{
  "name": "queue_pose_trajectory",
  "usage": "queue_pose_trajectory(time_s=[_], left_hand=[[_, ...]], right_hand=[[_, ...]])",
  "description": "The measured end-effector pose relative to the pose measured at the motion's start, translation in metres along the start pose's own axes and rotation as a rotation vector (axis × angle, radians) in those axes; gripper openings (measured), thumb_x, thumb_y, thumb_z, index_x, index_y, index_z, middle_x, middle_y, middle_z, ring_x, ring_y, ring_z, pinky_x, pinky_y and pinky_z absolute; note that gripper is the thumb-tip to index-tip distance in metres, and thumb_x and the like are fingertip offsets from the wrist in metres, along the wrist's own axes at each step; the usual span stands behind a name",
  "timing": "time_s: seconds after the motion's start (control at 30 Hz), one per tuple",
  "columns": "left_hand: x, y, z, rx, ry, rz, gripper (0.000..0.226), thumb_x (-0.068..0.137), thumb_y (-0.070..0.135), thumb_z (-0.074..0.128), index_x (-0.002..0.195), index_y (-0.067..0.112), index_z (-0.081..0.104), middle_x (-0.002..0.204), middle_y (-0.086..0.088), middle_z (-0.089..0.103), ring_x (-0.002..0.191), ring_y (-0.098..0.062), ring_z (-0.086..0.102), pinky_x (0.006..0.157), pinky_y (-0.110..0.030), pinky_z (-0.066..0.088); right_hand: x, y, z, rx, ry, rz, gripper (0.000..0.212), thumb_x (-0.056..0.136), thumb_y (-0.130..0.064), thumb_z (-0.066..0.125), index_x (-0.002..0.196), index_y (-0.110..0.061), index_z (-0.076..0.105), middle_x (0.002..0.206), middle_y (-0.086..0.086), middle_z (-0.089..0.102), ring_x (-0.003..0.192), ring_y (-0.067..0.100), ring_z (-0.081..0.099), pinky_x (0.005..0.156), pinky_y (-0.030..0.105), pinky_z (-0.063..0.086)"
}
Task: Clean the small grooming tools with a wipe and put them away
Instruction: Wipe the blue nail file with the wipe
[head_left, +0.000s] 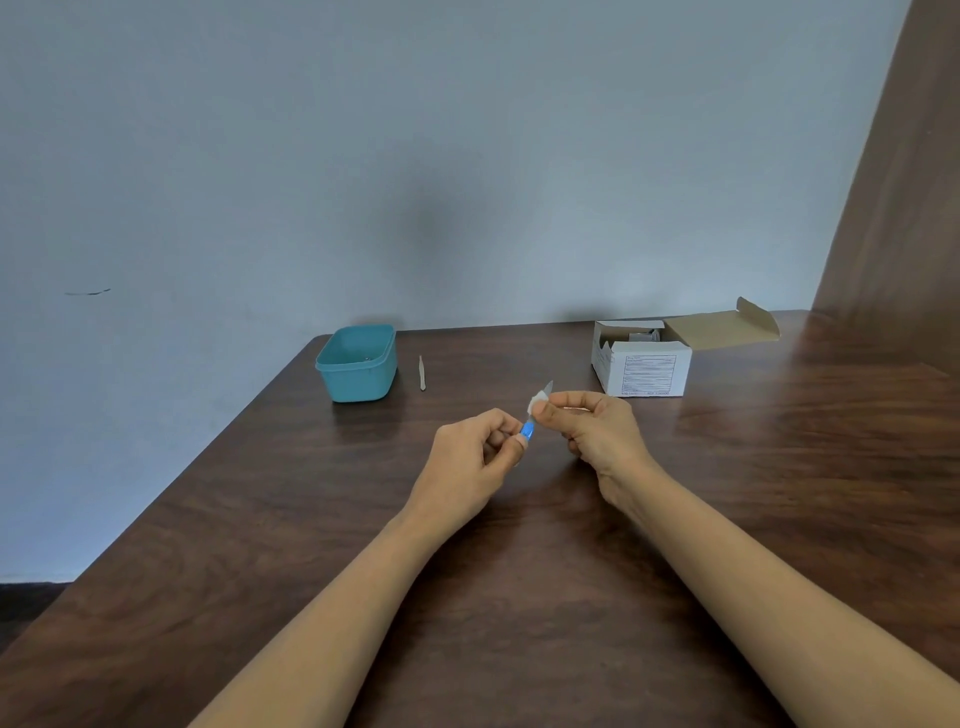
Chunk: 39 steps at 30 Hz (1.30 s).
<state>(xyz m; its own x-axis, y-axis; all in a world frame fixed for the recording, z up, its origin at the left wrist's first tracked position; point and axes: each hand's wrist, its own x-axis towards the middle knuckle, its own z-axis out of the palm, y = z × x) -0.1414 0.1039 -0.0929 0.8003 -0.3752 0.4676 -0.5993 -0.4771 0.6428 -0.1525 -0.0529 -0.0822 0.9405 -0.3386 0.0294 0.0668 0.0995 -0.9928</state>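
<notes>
A small blue-handled tool is pinched by the left hand over the table. A white wipe is pinched round its grey tip by the right hand. A tub is set by the far corner.

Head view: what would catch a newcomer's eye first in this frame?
At the centre, the left hand holds a blue-handled tool while the right hand pinches a white wipe around its metal end. Behind, on the brown table, sit a teal tub at the left, a slim pale tool beside it, and an opened white carton at the right.
</notes>
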Motion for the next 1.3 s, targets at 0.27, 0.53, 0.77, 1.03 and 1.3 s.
queue_pose_trajectory(time_s=[0.27,0.53,0.77,1.03,1.3], left_hand=[[-0.001,-0.002,0.001,0.04,0.009,0.008,0.007,0.09,0.019,0.061,0.091,0.019,0.068,0.071,0.002,0.065,0.059,-0.005,0.052,0.056,-0.015,0.041],[0.0,-0.001,0.0,0.047,0.001,0.038,0.008,0.091,0.018,0.06,0.093,0.017,0.068,0.072,0.001,0.065,0.063,-0.01,0.055,0.057,-0.016,0.042],[-0.001,0.0,-0.001,0.008,-0.018,0.054,0.008,0.091,0.018,0.061,0.092,0.018,0.068,0.071,-0.001,0.064,0.062,-0.013,0.053,0.056,-0.016,0.04],[-0.001,0.003,-0.002,0.003,-0.026,0.06,0.007,0.091,0.02,0.06,0.092,0.022,0.068,0.072,0.002,0.064,0.064,-0.013,0.055,0.057,-0.015,0.041],[-0.001,-0.001,-0.001,0.006,0.044,0.05,0.007,0.09,0.017,0.062,0.092,0.018,0.069,0.069,-0.002,0.063,0.062,-0.016,0.054,0.056,-0.02,0.042]], right_hand=[[-0.001,0.001,0.0,-0.106,-0.084,-0.034,0.016,0.074,-0.012,0.08,0.084,-0.01,0.068,0.068,-0.003,0.064,0.044,-0.007,0.051,0.047,0.007,0.037],[-0.002,0.0,0.0,0.028,-0.03,0.033,0.024,0.073,-0.009,0.08,0.093,-0.001,0.069,0.056,-0.008,0.064,0.041,-0.003,0.05,0.048,0.01,0.037],[0.004,0.002,-0.005,0.151,0.023,0.092,0.017,0.067,-0.018,0.084,0.079,-0.012,0.074,0.06,-0.004,0.056,0.055,0.007,0.036,0.052,0.021,0.033],[0.007,0.001,-0.006,0.351,0.006,0.204,0.013,0.078,-0.011,0.076,0.09,-0.01,0.072,0.07,-0.004,0.069,0.051,0.004,0.041,0.048,0.016,0.036],[0.008,0.002,-0.005,0.148,-0.154,0.223,0.008,0.076,-0.012,0.076,0.084,-0.011,0.072,0.068,-0.002,0.064,0.052,0.004,0.042,0.047,0.014,0.038]])
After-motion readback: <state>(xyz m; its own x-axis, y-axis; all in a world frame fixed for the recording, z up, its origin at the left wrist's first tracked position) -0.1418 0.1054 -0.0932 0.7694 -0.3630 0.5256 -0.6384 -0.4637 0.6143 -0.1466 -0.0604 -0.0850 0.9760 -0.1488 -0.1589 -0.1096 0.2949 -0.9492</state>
